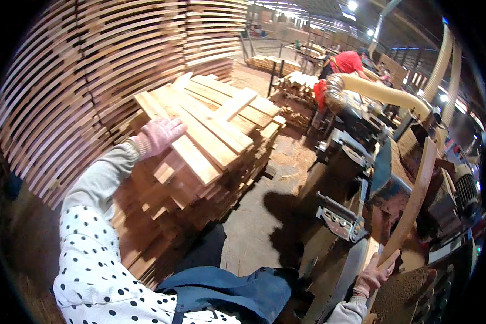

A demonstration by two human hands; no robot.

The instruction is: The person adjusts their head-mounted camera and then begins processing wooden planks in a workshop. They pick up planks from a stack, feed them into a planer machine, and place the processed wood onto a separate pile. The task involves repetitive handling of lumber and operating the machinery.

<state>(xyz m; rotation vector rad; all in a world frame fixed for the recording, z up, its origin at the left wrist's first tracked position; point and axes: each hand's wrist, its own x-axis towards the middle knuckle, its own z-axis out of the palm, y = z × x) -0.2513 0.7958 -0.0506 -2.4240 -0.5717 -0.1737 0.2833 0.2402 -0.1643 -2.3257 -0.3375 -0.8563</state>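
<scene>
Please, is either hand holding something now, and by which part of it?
The right hand holds the long board by its near end; the left hand rests on the stacked boards, no grip visible.

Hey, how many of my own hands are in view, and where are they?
2. Your left hand rests on the top boards of the stack; your right hand holds the near end of the long board. Neither is hidden.

My left fingers (175, 128) lie on the board pile (213, 132) left of centre, before the slat stack (54, 108) at upper left. My right fingers (392, 260), lower right, hold a plank's (414, 200) near end beside the machine (390, 175).
</scene>
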